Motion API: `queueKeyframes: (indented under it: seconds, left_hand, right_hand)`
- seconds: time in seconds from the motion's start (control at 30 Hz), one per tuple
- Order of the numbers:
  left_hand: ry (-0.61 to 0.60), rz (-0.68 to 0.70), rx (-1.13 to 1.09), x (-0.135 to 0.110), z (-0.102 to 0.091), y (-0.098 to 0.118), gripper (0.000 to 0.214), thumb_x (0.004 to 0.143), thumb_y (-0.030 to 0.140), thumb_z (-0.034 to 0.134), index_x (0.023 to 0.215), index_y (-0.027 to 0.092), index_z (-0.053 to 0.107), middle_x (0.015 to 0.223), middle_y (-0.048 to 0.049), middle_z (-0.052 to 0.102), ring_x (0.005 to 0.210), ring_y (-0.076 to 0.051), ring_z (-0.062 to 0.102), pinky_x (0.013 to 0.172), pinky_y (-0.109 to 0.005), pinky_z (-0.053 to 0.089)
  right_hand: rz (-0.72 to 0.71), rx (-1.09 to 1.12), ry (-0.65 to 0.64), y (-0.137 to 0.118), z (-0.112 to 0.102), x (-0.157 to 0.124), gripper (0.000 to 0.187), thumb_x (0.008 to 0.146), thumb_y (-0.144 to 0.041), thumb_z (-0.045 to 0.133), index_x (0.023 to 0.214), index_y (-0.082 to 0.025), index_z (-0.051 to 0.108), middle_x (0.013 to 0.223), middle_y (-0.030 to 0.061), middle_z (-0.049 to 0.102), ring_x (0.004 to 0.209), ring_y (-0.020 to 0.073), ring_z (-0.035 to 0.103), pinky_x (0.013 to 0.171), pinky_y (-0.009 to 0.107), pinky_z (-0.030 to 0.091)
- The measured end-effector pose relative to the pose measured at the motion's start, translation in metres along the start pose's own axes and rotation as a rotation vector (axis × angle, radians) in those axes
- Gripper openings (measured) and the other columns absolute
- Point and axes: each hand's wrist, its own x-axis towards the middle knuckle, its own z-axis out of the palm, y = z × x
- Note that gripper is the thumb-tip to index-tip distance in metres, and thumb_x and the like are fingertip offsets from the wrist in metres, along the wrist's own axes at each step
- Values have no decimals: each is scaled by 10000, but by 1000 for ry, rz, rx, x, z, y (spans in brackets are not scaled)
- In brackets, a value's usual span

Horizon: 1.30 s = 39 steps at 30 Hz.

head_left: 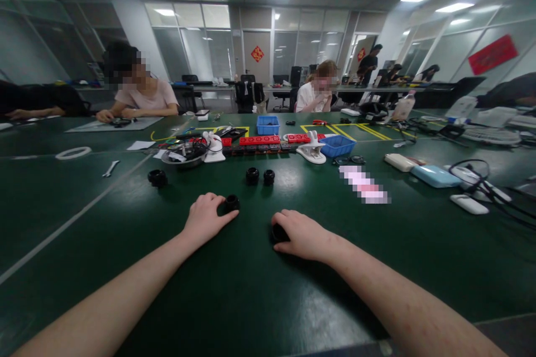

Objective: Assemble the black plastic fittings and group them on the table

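Across green tabletop (218, 295), head view: gripping hollow black piece (233, 202) with left hand (208, 215), thumb and fingers partly spread, pinched about its left and near sides. Clasping second black piece (279, 233), largely hidden, beneath right hand (299, 235), fingers curled round it. Can't tell lifted or resting for either. Beyond left hand: two matching black pieces (252, 176) side by side; farther left, lone black piece (157, 178) near wrench (111, 168).
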Motion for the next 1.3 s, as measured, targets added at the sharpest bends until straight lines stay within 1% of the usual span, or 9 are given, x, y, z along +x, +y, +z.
queueKeyframes:
  seconds: [0.1, 0.3, 0.47, 0.6, 0.73, 0.87, 0.97, 1.13, 1.3]
  left_hand:
    - [16, -72, 21, 7, 2, -8, 613, 720, 652, 441, 1049, 155, 587, 1029, -124, 543, 1001, -315, 479, 798, -405, 408]
    - [50, -179, 79, 22, 2, -20, 632, 719, 675, 406, 1061, 177, 591, 1083, -132, 528, 1038, -327, 456, 805, -396, 404]
    - [105, -309, 143, 44, -1, -39, 632, 717, 658, 415, 1040, 151, 611, 1105, -184, 507, 1035, -373, 438, 785, -449, 394]
    - [148, -415, 154, 62, 0, -53, 660, 706, 671, 416, 1056, 146, 611, 1110, -209, 503, 1052, -408, 418, 815, -503, 357]
    - [173, -503, 144, 73, 2, -67, 718, 692, 699, 401, 1088, 133, 600, 1142, -237, 492, 1065, -433, 408, 816, -516, 347]
    - [169, -556, 138, 79, 3, -82, 758, 689, 731, 355, 1094, 138, 600, 1139, -237, 505, 1059, -434, 425, 799, -512, 360]
    - [172, -587, 136, 81, 4, -89, 766, 698, 737, 322, 1065, 132, 614, 1126, -242, 512, 1053, -441, 428, 790, -523, 358]
    - [193, -594, 124, 80, 5, -91, 726, 662, 716, 418, 1093, 160, 594, 1163, -218, 488, 1077, -435, 405, 818, -524, 337]
    - [206, -614, 90, 81, 6, -92, 734, 673, 706, 415, 1111, 140, 581, 1167, -239, 477, 1090, -437, 395, 821, -532, 335]
  right_hand:
    - [-2, -2, 2, 1, 1, 0, 388, 686, -344, 668, 1009, -177, 534, 975, 85, 568, 899, 227, 547, 757, 328, 450]
    - [-16, -2, 26, 4, 6, 1, 397, 681, -361, 671, 1004, -173, 537, 972, 91, 572, 897, 237, 550, 757, 342, 454]
    - [-19, -5, 38, 4, 6, 0, 408, 675, -373, 675, 1004, -170, 545, 977, 93, 576, 881, 239, 556, 746, 346, 460]
    - [-15, -12, 32, 4, 4, 0, 420, 674, -379, 677, 1012, -166, 546, 984, 95, 577, 880, 237, 558, 750, 344, 461]
    - [-16, -14, 22, 4, 3, 1, 428, 681, -396, 670, 1020, -168, 543, 985, 90, 578, 883, 234, 555, 750, 342, 462]
    - [-18, -15, 18, 5, 4, 2, 416, 690, -393, 663, 1020, -170, 542, 983, 88, 573, 875, 228, 554, 754, 341, 456]
    - [-19, -14, 17, 5, 5, 3, 411, 693, -390, 661, 1019, -171, 541, 983, 88, 570, 867, 226, 552, 745, 336, 453]
    - [-17, -20, 19, 4, 5, 4, 397, 696, -393, 656, 1002, -164, 546, 973, 89, 571, 864, 229, 550, 738, 338, 452]
    - [-18, -27, 19, 4, 5, 3, 405, 697, -400, 652, 1012, -168, 549, 981, 88, 571, 879, 230, 549, 750, 334, 449]
